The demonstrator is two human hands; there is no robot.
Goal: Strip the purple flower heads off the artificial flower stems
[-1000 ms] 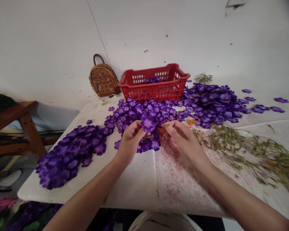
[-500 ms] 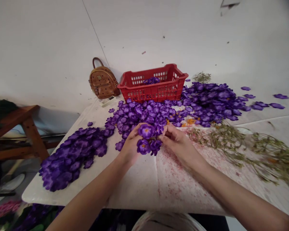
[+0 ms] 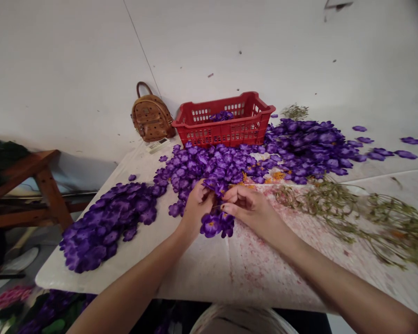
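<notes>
Between my two hands is a small cluster of purple artificial flowers [image 3: 211,224] with yellow centres, some blooms above the fingers and some hanging below. My left hand [image 3: 198,208] is closed around the stems at the cluster's left side. From the right, my right hand [image 3: 247,204] has thumb and fingers drawn together at the stems; a thin strand shows near its fingertips, but exactly what it pinches is hard to make out. Just beyond the hands lies a heap of loose purple petals [image 3: 209,162], and a darker petal pile [image 3: 107,225] spreads at the left.
A red plastic crate [image 3: 226,132] holding some purple flowers stands at the back. Left of it are a brown backpack [image 3: 152,118] and a remote control [image 3: 158,145]. Another petal heap [image 3: 308,144] and bare green stems [image 3: 334,208] lie at right. A wooden frame [image 3: 48,190] stands beside the table.
The flower cluster has spread apart: the lower blooms now hang further down and the upper ones have tipped away. My right hand has moved slightly down and left, between them.
</notes>
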